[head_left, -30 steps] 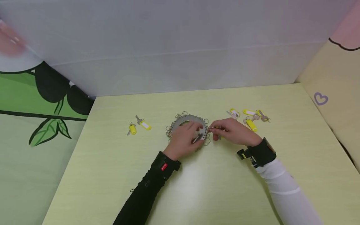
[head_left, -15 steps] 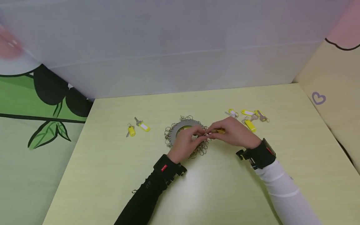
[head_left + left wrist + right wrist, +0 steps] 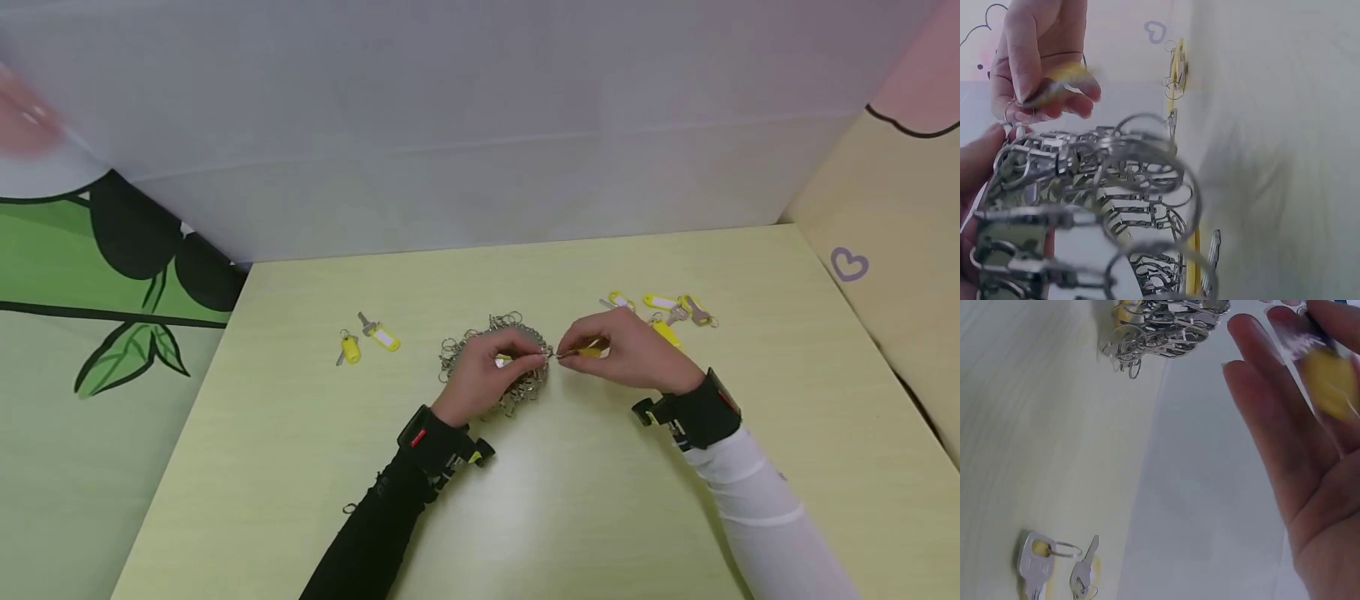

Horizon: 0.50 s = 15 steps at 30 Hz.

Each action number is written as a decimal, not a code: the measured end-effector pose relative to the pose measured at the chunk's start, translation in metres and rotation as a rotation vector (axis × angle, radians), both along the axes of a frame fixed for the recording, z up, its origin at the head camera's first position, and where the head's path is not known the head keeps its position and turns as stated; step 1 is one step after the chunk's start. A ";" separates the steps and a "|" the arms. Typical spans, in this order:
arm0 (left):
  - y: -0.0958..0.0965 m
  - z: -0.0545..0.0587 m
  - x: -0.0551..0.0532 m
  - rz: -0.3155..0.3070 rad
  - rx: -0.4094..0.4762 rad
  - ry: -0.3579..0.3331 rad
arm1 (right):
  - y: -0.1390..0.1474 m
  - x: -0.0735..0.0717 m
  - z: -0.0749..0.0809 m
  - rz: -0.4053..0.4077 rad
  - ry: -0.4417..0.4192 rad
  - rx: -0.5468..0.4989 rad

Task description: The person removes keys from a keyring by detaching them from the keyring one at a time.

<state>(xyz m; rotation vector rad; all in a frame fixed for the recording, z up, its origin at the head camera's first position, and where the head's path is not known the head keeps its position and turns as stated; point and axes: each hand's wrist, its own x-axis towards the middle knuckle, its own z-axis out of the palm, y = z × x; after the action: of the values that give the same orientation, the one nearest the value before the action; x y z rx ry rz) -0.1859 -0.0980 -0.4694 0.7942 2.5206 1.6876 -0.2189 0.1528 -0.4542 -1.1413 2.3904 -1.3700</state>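
A round grey metal key ring holder (image 3: 517, 400), its edge lined with several snap clips and split rings, is in the middle of the table in the head view. My left hand (image 3: 482, 371) grips its edge, thumb and fingers together at the right side. In the left wrist view the clips (image 3: 1079, 156) stand close up, with the holder tilted. My right hand (image 3: 630, 350) pinches a small ring, fingertips right at my left fingertips. A key with a yellow key tag (image 3: 595, 351) hangs inside the right palm; it is blurred in the right wrist view.
Two keys with yellow tags (image 3: 382, 335) lie left of the holder. Several more keys with yellow tags (image 3: 660, 302) lie beyond my right hand, partly behind it. The pale tabletop (image 3: 525, 533) ends at a white back wall (image 3: 480, 200).
My left hand has gone from fingers spread over the holder's face to gripping its right edge, and the holder has tilted up. My right hand stays close by, holding the key and tag.
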 end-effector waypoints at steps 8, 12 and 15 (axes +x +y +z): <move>0.002 0.001 0.001 0.038 0.047 0.011 | -0.014 0.005 -0.005 -0.071 0.169 0.005; 0.002 0.001 0.002 0.042 0.052 0.009 | -0.021 0.006 -0.009 -0.193 0.404 0.006; 0.002 0.002 0.002 0.048 0.050 0.013 | -0.024 0.005 -0.012 -0.220 0.531 -0.024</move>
<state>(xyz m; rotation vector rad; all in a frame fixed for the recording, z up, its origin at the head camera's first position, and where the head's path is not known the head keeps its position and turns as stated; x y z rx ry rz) -0.1835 -0.0961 -0.4678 0.7566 2.5355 1.7718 -0.2140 0.1284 -0.4660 -1.4321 2.9470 -1.2796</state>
